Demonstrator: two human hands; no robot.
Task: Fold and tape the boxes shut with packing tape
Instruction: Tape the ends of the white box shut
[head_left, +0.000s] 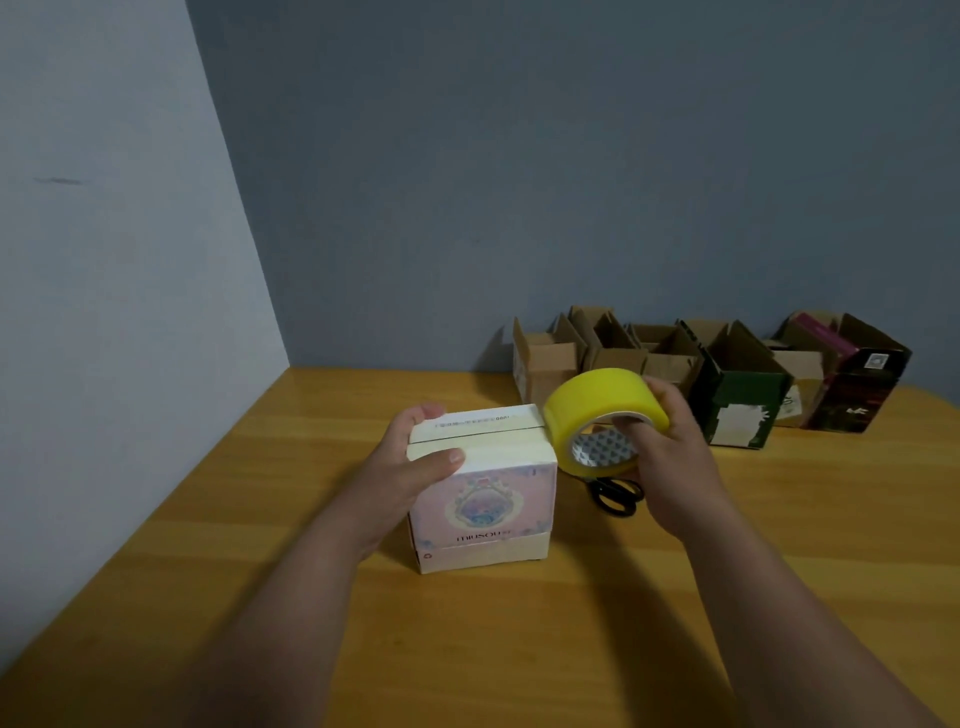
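A: Anything readable in here? All I can make out is the pink box (480, 499) near the middle of the desk (260, 545). Its front face has a brand word under the round emblem, looks like "miusou", but it's soft, so don't quote me.

B: Same read here. The top flap has a white label strip with a line of tiny print ending in something like "000", the rest is mush. Bottom left corner of the front has a little red mark, can't read it.

A: And the boxes by the desk's far edge?

B: The dark box (862, 384) has a square emblem, illegible.
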